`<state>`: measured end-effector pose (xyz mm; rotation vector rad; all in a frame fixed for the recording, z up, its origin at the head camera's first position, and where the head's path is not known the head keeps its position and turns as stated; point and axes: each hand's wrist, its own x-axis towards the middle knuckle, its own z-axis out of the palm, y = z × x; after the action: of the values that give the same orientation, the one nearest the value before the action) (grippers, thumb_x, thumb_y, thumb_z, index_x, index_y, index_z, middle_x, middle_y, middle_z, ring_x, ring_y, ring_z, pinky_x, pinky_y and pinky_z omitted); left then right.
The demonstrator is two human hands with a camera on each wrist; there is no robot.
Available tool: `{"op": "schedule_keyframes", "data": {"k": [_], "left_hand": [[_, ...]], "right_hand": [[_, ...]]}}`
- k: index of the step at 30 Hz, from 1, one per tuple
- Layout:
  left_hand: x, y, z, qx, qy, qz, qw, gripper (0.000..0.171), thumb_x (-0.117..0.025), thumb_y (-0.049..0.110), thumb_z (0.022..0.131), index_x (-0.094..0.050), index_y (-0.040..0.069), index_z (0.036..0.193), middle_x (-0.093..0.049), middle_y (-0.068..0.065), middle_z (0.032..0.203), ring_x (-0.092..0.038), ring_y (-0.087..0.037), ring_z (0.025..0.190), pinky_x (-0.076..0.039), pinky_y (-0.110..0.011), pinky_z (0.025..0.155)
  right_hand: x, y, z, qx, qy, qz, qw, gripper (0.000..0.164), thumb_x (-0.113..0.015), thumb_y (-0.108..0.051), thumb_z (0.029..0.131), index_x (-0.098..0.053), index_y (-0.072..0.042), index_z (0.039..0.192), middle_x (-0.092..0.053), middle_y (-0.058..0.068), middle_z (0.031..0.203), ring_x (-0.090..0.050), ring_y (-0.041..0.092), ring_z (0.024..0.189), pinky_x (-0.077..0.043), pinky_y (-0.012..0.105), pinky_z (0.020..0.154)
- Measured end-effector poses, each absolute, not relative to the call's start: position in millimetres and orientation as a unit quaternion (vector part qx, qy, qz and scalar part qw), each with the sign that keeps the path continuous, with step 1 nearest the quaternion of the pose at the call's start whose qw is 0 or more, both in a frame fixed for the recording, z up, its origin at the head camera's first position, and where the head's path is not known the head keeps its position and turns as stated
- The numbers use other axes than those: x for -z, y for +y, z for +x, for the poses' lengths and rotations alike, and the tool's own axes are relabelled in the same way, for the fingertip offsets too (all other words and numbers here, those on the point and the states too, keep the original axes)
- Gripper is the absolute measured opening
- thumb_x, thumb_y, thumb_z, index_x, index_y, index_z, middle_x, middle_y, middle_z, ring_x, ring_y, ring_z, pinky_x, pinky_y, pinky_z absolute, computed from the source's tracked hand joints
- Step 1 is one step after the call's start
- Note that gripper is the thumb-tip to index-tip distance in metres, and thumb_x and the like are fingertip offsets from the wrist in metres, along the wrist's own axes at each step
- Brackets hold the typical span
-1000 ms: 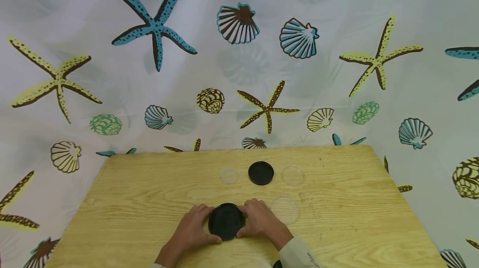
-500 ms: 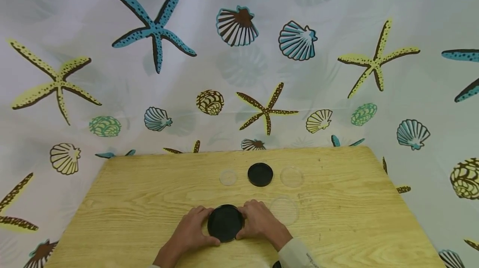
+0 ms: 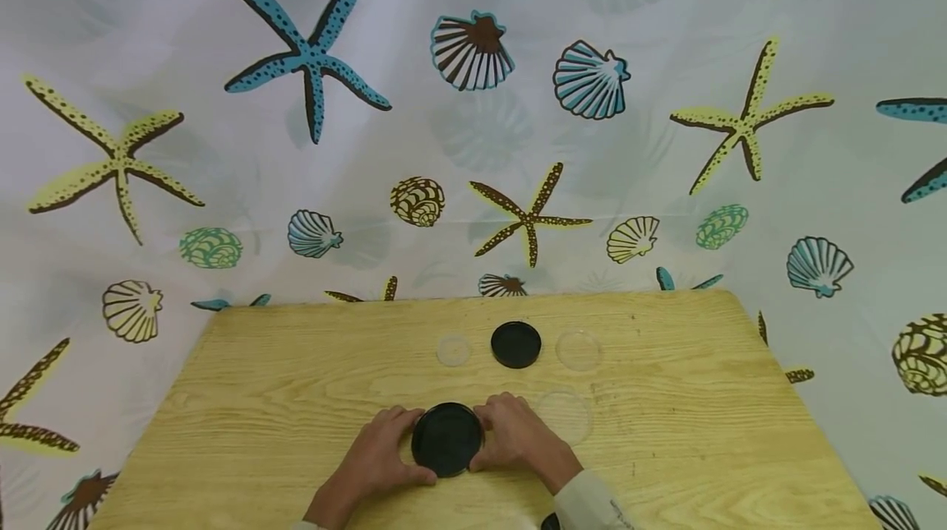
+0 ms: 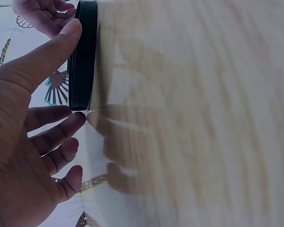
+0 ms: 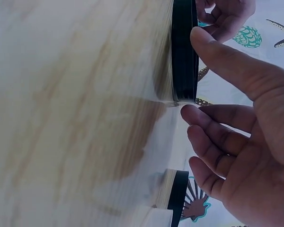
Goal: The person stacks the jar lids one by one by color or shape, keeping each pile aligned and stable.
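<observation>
A shallow round black dish [image 3: 447, 440] with a thin raised rim lies level at the front middle of the table, between both hands. My left hand [image 3: 382, 452] grips its left side, thumb at the near edge and index finger at the far left edge. From the right, my right hand [image 3: 514, 435] holds the opposite side the same way. In the left wrist view the thumb [image 4: 68, 30] presses the rim of the dish [image 4: 84, 56], while the other fingers spread below. The right wrist view shows the right thumb [image 5: 203, 38] on the rim of the dish [image 5: 183, 56].
Behind stands a smaller black dish [image 3: 515, 344], between a small clear disc [image 3: 454, 350] and a larger clear disc [image 3: 579, 349]. Another clear disc [image 3: 565, 417] lies just beyond the right hand. The wood-grain table [image 3: 296, 374] meets a curtain [image 3: 473, 127] printed with shells and starfish.
The camera view shifts slightly. Both hands keep their grip on the black dish, which stays in place on the table.
</observation>
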<state>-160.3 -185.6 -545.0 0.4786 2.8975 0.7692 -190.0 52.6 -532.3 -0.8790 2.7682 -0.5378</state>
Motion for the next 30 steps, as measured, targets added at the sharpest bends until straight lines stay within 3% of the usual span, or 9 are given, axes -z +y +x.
{"op": "schedule_keyframes", "data": {"k": [4, 10, 22, 30], "left_hand": [[545, -186, -161, -0.246, 0.955, 0.158, 0.058, 0.091, -0.082, 0.060, 0.057, -0.058, 0.008, 0.128, -0.059, -0.002, 0.106, -0.055, -0.021, 0.101, -0.046, -0.049, 0.086], [543, -185, -162, -0.240, 0.957, 0.152, 0.056, 0.091, -0.082, 0.060, 0.057, -0.058, 0.008, 0.127, -0.060, -0.002, 0.110, -0.055, -0.023, 0.106, -0.046, -0.049, 0.087], [536, -184, -165, -0.239, 0.958, 0.153, 0.051, 0.089, -0.083, 0.058, 0.058, -0.058, 0.008, 0.128, -0.059, -0.004, 0.112, -0.056, -0.024, 0.104, -0.047, -0.049, 0.087], [533, -183, -167, -0.231, 0.961, 0.142, 0.044, 0.090, -0.082, 0.058, 0.058, -0.057, 0.009, 0.129, -0.059, -0.004, 0.114, -0.056, -0.022, 0.104, -0.047, -0.047, 0.086]], "right_hand": [[530, 55, -189, 0.176, 0.933, -0.299, 0.092, 0.070, -0.083, -0.049, 0.066, -0.065, -0.008, 0.119, -0.061, -0.004, 0.086, -0.054, 0.013, 0.086, -0.046, 0.034, 0.085], [529, 57, -190, 0.167, 0.934, -0.306, 0.084, 0.074, -0.082, -0.049, 0.066, -0.064, -0.005, 0.122, -0.064, -0.003, 0.089, -0.055, 0.013, 0.086, -0.046, 0.032, 0.084], [525, 61, -190, 0.164, 0.931, -0.318, 0.069, 0.071, -0.082, -0.050, 0.067, -0.065, -0.006, 0.120, -0.066, -0.002, 0.090, -0.056, 0.013, 0.082, -0.048, 0.031, 0.078], [522, 66, -189, 0.162, 0.934, -0.312, 0.065, 0.061, -0.082, -0.050, 0.066, -0.067, -0.009, 0.109, -0.067, -0.001, 0.090, -0.057, 0.016, 0.085, -0.047, 0.032, 0.074]]}}
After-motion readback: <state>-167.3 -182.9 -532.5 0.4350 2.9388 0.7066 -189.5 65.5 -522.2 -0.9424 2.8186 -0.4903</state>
